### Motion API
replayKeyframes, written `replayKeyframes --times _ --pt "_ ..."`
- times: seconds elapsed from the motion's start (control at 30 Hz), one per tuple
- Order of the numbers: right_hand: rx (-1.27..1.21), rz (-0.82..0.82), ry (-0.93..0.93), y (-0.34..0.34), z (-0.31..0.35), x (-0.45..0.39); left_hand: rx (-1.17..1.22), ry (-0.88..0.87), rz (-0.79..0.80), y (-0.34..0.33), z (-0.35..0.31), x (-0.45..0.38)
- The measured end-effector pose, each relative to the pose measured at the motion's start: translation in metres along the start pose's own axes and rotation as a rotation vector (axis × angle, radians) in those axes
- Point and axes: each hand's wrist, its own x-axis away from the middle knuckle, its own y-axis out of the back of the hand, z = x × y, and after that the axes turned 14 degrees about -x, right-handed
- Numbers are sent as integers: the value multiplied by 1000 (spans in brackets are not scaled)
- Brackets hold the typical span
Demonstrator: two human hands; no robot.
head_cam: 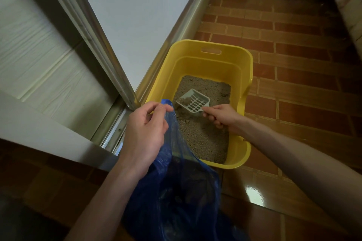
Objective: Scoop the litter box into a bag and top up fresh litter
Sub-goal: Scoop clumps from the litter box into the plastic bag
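Note:
A yellow litter box (242, 76) sits on the brick floor, holding beige litter (205, 135). My right hand (221, 116) is shut on the handle of a white slotted scoop (194, 100), which hangs just over the litter with a small clump in its left corner. My left hand (145, 127) pinches the rim of a blue plastic bag (176, 191) at the box's near left corner. The bag hangs down in front of the box, and dark clumps show inside it.
A sliding door with a metal frame (109, 60) and its floor track (115, 133) run along the left of the box. Red brick tiles (293, 64) stretch to the right and behind. A glossy tiled step (274, 191) lies at the near right.

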Motion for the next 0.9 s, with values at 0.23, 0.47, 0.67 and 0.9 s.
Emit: replayKeyframes --times 0.23,0.47,0.67,0.9 --pt "-27 13 82 16 12 40 16 -4 17 -7 -1 1" --pt "-56 -71 117 51 13 101 78 -5 57 -21 -10 7" --pt "-81 -106 94 72 16 155 96 -23 114 -32 -19 13" --pt "-118 -75 81 73 28 213 78 -42 166 -43 -34 18"
